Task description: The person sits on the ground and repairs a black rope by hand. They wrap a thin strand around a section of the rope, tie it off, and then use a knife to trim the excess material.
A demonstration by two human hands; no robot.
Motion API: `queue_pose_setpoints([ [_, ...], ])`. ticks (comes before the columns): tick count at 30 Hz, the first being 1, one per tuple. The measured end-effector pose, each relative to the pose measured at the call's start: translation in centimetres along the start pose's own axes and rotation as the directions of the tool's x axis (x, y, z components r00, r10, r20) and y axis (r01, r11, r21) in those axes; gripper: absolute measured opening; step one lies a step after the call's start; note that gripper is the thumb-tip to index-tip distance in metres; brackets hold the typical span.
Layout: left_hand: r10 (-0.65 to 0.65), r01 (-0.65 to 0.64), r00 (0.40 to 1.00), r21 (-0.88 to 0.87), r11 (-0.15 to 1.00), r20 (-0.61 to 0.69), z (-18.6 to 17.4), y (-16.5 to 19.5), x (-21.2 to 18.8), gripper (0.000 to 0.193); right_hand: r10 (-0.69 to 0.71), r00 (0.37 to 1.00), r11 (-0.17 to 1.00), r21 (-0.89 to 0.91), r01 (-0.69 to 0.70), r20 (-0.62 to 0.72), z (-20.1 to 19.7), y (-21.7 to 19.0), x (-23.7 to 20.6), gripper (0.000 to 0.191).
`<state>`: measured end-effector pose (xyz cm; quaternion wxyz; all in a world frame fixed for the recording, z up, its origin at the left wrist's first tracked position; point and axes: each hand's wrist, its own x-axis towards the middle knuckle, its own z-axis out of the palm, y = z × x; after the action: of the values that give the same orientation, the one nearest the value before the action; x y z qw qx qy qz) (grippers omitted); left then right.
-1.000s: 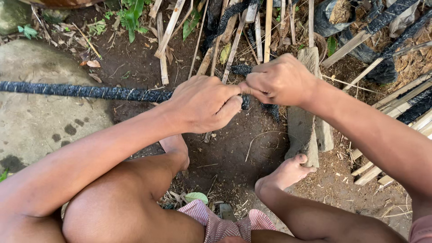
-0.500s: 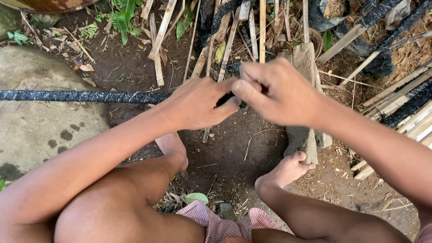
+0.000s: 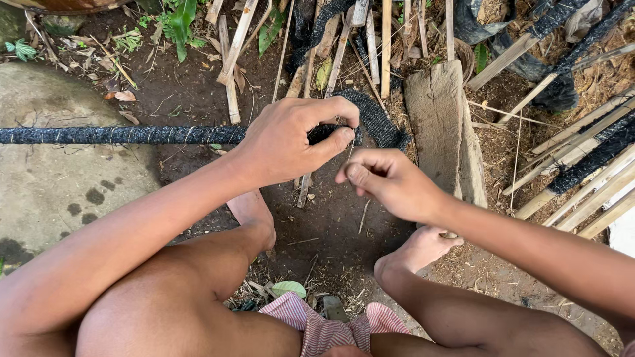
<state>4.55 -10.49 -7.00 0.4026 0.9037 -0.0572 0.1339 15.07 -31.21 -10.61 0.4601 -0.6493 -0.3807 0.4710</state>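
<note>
The long black wrapped pole [image 3: 126,135] runs left to right above the dirt; your left hand [image 3: 291,142] clamps its right end. Your right hand [image 3: 390,185], just right and nearer, pinches a thin strand, fingers [image 3: 357,173] narrow.

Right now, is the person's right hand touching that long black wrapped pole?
Apart. The head view shows bare dark soil between the right hand and the black wrapped pole; only the left hand is closed around the pole's end.

- 2 hands: left hand [image 3: 291,142], right hand [image 3: 390,185]
- 1 long black wrapped stick [image 3: 126,135]
- 1 wood plank [image 3: 440,125]
- 2 bare feet [image 3: 254,218]
- 1 flat grey stone [image 3: 59,178]
</note>
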Motion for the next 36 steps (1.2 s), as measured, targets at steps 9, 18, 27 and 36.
queue_pose_setpoints([
  [9, -0.174, 0.183, 0.968, -0.035, 0.983, 0.183, -0.1, 0.8, 0.3, 0.021, -0.322, 0.943, 0.908, -0.309, 0.283, -0.081, -4.0, 0.9, 4.2, 0.011],
  [18, -0.111, 0.119, 0.990, -0.079, 0.990, 0.091, -0.2, 0.7, 0.3, 0.029, 0.066, 0.992, 0.959, 0.282, -0.033, -0.107, -4.9, -0.5, 4.1, 0.014],
  [27, 0.053, -0.052, 0.999, 0.069, 0.996, -0.006, -0.2, 0.0, 0.0, 0.020, 0.364, 0.931, 0.790, 0.530, -0.307, -0.002, -3.1, 1.9, 2.9, 0.009],
  [36, 0.164, -0.157, 0.985, 0.104, 0.982, -0.054, 0.1, -0.9, -0.7, 0.017, 0.167, 0.979, 0.543, 0.819, -0.188, 0.115, -0.9, 2.4, -1.6, 0.014],
])
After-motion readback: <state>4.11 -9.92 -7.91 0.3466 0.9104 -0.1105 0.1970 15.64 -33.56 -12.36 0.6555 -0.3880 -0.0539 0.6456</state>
